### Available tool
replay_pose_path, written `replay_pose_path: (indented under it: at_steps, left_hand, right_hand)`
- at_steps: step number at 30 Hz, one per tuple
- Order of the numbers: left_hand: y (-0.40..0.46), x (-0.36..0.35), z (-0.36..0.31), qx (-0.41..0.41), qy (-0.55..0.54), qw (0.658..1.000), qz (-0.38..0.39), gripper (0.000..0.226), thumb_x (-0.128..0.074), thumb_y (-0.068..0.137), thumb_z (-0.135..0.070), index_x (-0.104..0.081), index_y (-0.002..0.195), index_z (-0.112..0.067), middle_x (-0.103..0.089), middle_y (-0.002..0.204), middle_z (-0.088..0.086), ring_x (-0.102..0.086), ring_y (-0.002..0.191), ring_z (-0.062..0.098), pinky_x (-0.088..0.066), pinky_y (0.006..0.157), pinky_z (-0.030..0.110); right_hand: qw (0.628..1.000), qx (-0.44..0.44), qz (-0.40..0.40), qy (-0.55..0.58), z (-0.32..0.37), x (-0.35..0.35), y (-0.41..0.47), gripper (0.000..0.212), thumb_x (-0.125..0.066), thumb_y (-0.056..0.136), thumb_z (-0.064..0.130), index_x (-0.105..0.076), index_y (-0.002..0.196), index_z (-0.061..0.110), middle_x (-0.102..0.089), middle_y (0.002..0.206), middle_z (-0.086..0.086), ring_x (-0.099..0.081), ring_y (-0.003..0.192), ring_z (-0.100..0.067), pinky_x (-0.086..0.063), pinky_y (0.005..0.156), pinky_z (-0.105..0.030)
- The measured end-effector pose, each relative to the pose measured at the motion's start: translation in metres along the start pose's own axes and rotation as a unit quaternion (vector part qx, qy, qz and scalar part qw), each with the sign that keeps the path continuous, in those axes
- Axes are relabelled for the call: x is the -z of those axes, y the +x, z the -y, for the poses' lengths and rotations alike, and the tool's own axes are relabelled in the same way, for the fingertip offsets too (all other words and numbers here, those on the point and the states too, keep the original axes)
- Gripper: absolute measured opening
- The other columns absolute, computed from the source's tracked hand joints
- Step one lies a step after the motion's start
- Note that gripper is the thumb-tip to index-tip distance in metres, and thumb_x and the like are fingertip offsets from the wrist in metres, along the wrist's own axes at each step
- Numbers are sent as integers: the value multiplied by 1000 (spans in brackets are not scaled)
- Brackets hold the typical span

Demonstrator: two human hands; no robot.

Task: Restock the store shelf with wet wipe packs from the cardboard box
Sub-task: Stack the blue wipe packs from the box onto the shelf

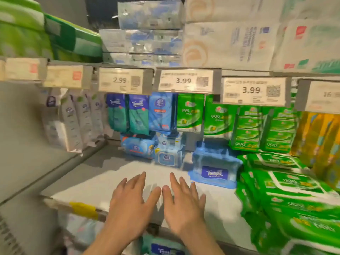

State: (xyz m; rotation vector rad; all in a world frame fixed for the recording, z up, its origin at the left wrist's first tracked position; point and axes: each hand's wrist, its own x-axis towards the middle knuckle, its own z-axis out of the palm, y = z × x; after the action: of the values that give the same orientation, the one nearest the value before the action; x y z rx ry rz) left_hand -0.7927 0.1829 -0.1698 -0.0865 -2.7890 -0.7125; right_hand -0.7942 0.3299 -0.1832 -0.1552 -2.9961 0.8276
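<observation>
Two hands reached out side by side low in the middle of the frame, the left hand and right hand both flat, fingers spread and straight, holding nothing, thumbs nearly touching above the bare shelf. Just beyond the right hand lay a blue Tempo wipe pack. Stacked green wipe packs marked 999 filled the lower right. Further back, price tags read 2.99 and 3.99. No cardboard box showed.
</observation>
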Motion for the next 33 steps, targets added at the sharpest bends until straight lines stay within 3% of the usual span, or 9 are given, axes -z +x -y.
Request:
replay_pose_path:
  at_steps: [3,9,14,19,23,25,28,33]
  left_hand:
    - [-42,29,55,33,63,997,-38,91,-9,80,-77,-28,153,-26,-32,157,-8,-24,145,17,-14,121,38]
    - [-122,96,156,149,66,980,-118,91,-9,78,-79,-30,151,-28,-34,155,-8,-26,144,16,-14,121,37]
    - [-198,141,253,254,22,958,-131,96,-7,74,-81,-27,152,-29,-31,156,-6,-21,144,17,-13,121,35]
    - [-291,191,374,352,-8,929,-117,76,-26,85,-74,-34,147,-31,-38,151,-5,-28,140,21,-22,116,36]
    - [-361,219,468,434,-28,892,-121,87,-23,82,-81,-37,148,-27,-38,153,-1,-33,141,22,-26,116,39]
    - [-384,224,504,460,-53,878,-119,100,-13,74,-90,-39,147,-28,-42,152,0,-37,139,22,-31,114,43]
    - [-406,228,534,478,-130,860,-126,95,-17,73,-92,-32,149,-38,-34,155,-9,-32,142,15,-32,114,45]
    - [-420,222,570,508,-190,835,-94,73,-30,89,-74,-26,151,-37,-26,158,-11,-25,145,14,-27,117,43]
  right_hand:
    - [995,83,33,-44,45,-19,-30,59,-13,102,64,-1,159,50,-1,171,12,8,158,-27,9,123,-59]
    - [970,220,58,-84,136,-81,-87,62,-14,101,66,-4,160,47,0,172,8,9,158,-26,8,123,-60]
    - [946,301,82,-84,225,-155,-145,86,5,79,76,-9,159,49,-3,172,7,8,158,-22,9,123,-57]
    - [926,342,133,-84,322,-256,-219,77,-5,88,79,-14,159,50,-10,171,8,-1,158,-21,0,124,-60]
    - [907,356,206,-92,382,-328,-264,67,-22,99,70,-16,160,46,-10,171,7,-3,158,-22,-6,125,-56]
    - [902,359,234,-51,400,-357,-276,68,-29,98,68,-27,159,38,-23,169,3,-17,156,-23,-16,125,-50]
    - [917,267,282,87,416,-395,-286,62,-46,100,58,-45,152,24,-48,155,-1,-45,142,-20,-35,118,-37]
    - [926,-5,339,163,420,-471,-272,52,-56,100,49,-52,143,20,-59,133,-4,-59,115,-24,-50,97,-45]
